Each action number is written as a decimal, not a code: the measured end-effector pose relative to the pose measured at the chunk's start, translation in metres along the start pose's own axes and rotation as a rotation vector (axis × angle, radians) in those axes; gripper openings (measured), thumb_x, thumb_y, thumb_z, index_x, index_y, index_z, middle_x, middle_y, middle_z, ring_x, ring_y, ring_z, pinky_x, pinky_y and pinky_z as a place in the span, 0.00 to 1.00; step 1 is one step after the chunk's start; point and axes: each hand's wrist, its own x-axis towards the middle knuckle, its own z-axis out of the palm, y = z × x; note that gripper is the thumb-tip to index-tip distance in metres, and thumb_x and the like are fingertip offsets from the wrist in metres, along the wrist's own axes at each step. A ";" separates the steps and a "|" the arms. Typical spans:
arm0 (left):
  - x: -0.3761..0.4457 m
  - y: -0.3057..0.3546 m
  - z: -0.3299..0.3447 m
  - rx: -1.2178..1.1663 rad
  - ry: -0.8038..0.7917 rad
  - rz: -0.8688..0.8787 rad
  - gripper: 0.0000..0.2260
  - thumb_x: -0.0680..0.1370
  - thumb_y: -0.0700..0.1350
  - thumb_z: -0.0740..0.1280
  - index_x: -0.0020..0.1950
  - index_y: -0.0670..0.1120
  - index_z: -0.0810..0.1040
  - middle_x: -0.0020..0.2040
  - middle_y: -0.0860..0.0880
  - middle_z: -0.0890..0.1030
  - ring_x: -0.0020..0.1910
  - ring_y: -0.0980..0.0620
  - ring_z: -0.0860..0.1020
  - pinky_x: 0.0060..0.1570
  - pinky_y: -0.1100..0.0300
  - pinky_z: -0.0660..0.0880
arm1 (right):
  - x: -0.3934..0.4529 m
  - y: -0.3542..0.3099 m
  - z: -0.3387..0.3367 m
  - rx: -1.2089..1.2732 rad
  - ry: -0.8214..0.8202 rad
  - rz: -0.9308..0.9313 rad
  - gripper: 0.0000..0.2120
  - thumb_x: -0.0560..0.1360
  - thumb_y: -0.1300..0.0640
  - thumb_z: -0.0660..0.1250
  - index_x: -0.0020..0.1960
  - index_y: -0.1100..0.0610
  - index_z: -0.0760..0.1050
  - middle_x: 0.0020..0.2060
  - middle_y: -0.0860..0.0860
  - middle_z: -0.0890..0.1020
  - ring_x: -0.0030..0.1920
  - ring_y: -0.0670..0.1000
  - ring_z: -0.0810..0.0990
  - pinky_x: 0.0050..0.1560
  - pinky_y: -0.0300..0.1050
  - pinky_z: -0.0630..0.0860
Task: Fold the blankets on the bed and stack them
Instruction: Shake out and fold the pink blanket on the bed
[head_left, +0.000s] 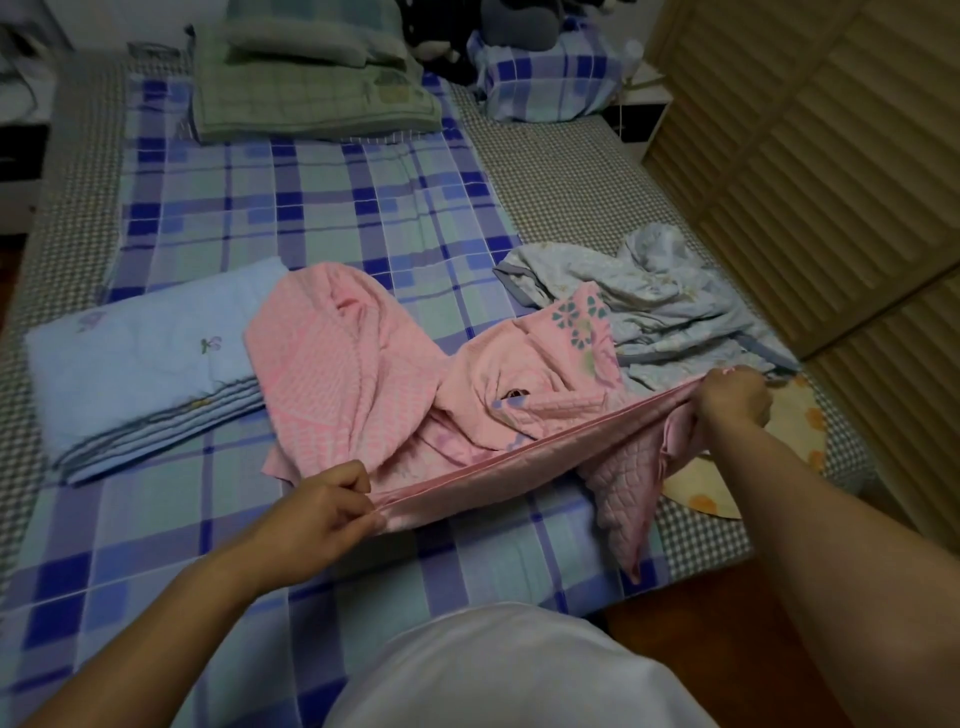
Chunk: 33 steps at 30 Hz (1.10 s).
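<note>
left hand (324, 506) pinches pink blanket (363, 364) edge | right hand (732, 397) grips same edge | edge taut, running lower-left to upper-right | rest crumpled on bed (311, 208)

Slatted wooden wardrobe doors (810, 171) flank the bed; reddish wood floor (691, 644).

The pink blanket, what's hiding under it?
Under the pink blanket you can see the checked bed sheet. Its right side lies over a crumpled pale blue blanket and a yellow flowery cloth. Whatever is beneath its middle is covered.
</note>
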 end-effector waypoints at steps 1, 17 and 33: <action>-0.001 0.002 0.002 -0.001 0.004 0.012 0.20 0.79 0.62 0.61 0.35 0.50 0.77 0.43 0.58 0.69 0.40 0.58 0.75 0.42 0.67 0.70 | 0.001 0.001 0.001 -0.005 0.005 -0.004 0.16 0.81 0.55 0.59 0.65 0.60 0.77 0.63 0.61 0.79 0.63 0.63 0.77 0.59 0.52 0.74; 0.001 -0.014 0.009 -0.206 0.203 -0.455 0.11 0.76 0.40 0.72 0.47 0.58 0.81 0.42 0.58 0.83 0.42 0.64 0.78 0.42 0.73 0.70 | -0.001 0.003 0.016 -0.104 0.003 -0.075 0.11 0.79 0.61 0.61 0.57 0.62 0.80 0.56 0.63 0.81 0.56 0.64 0.80 0.52 0.50 0.75; -0.007 -0.086 0.003 0.073 0.278 -0.706 0.07 0.80 0.40 0.64 0.42 0.46 0.75 0.41 0.42 0.82 0.41 0.41 0.79 0.41 0.52 0.71 | -0.004 0.001 0.013 0.038 -0.543 -0.461 0.06 0.74 0.60 0.73 0.47 0.64 0.84 0.40 0.57 0.84 0.38 0.49 0.79 0.43 0.44 0.74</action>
